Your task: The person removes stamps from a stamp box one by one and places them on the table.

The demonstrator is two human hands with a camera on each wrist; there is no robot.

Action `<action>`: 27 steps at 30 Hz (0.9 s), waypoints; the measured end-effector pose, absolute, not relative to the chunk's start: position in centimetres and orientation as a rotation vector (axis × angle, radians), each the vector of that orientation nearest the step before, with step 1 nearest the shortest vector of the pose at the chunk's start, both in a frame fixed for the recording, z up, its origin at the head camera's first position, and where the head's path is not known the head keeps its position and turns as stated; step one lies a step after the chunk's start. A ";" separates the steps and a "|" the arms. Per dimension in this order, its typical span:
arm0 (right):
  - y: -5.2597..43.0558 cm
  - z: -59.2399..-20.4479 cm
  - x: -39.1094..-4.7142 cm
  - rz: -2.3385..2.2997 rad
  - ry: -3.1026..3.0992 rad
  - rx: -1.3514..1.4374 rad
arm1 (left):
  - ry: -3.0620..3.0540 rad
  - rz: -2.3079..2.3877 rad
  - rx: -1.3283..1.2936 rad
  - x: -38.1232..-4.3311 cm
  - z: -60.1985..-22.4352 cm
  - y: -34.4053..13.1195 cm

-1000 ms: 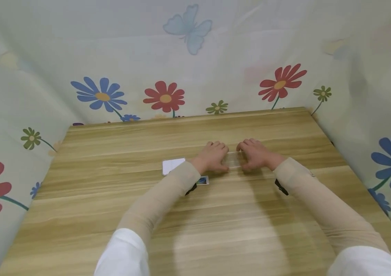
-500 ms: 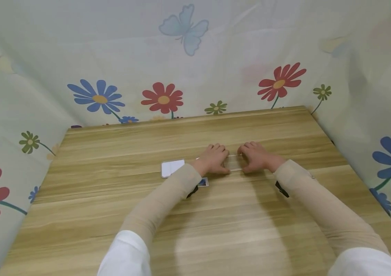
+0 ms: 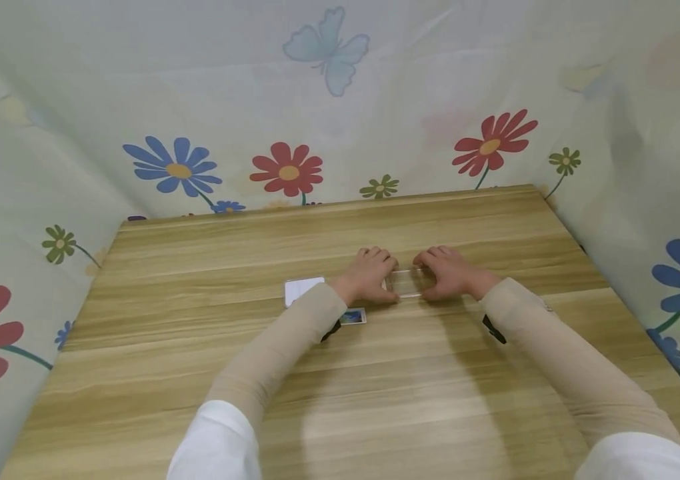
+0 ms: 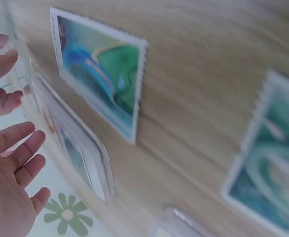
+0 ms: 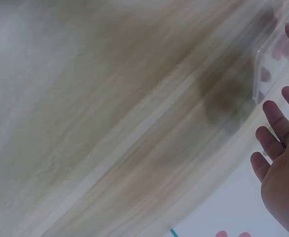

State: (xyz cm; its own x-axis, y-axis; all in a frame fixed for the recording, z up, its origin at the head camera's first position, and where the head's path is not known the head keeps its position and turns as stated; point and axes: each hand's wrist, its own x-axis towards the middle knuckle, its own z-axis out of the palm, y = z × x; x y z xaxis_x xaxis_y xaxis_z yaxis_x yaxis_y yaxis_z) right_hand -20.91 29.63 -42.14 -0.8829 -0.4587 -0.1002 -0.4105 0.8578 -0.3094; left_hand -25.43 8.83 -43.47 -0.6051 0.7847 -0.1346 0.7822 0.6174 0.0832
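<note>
A clear plastic box lies between the two hands over the wooden table. My left hand grips its left end, thumb on the near side and fingers on the far side. At the opposite end my right hand holds it in the same way; the box's edge shows beside the fingertips in the right wrist view. Just below my left wrist is a postage stamp with a blue-green picture. The left wrist view shows a second stamp and a clear case with a stamp inside, near the left hand.
A white rectangular item lies left of my left hand, partly covered by the sleeve. The wooden table ends at a back edge against a flower-patterned cloth, which also rises at both sides.
The clear box and my right hand have shifted very slightly toward the person. Both hands keep their hold on its ends. More of the stamp below the left wrist shows.
</note>
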 end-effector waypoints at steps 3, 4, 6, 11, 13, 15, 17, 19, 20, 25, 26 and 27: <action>29.1 -42.0 -21.3 -0.407 2.886 -0.684 | 2.686 0.013 1.282 -25.6 -42.9 7.9; 28.9 -41.9 -21.4 -0.403 2.893 -0.686 | 2.690 0.004 1.272 -25.7 -42.7 7.6; 28.4 -41.8 -21.6 -0.395 2.901 -0.694 | 2.699 -0.003 1.252 -25.8 -42.5 7.0; 27.1 -41.5 -22.0 -0.401 2.915 -0.721 | 2.731 -0.017 1.223 -26.0 -42.2 5.6; 26.6 -41.4 -22.1 -0.409 2.918 -0.726 | 2.739 -0.018 1.216 -26.1 -42.2 5.0; 26.2 -41.4 -22.1 -0.412 2.920 -0.733 | 2.746 -0.011 1.210 -26.2 -42.1 4.4; 25.8 -41.2 -22.2 -0.420 2.920 -0.740 | 2.755 -0.012 1.203 -26.2 -42.0 3.9; 25.3 -41.1 -22.3 -0.427 2.924 -0.760 | 2.761 -0.010 1.189 -26.2 -41.8 3.4; 25.1 -41.1 -22.3 -0.436 2.925 -0.768 | 2.766 -0.014 1.185 -26.2 -41.7 3.2; 23.8 -41.4 -22.4 -0.460 2.933 -0.836 | 2.770 -0.020 1.166 -25.4 -41.3 1.8; 23.5 -41.6 -22.3 -0.456 2.928 -0.850 | 2.767 -0.022 1.161 -25.1 -41.3 1.5; 23.1 -41.8 -22.2 -0.449 2.922 -0.879 | 2.759 -0.028 1.155 -24.7 -41.4 1.1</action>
State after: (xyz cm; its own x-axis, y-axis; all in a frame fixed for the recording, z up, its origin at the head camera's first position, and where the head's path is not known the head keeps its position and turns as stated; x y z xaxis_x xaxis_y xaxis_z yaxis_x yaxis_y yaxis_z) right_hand -22.25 23.14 -41.83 -0.8362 -0.5476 0.0288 -0.5310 0.7955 -0.2919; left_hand -24.74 1.14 -41.38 -0.6922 0.7068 -0.1456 0.7096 0.7034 0.0411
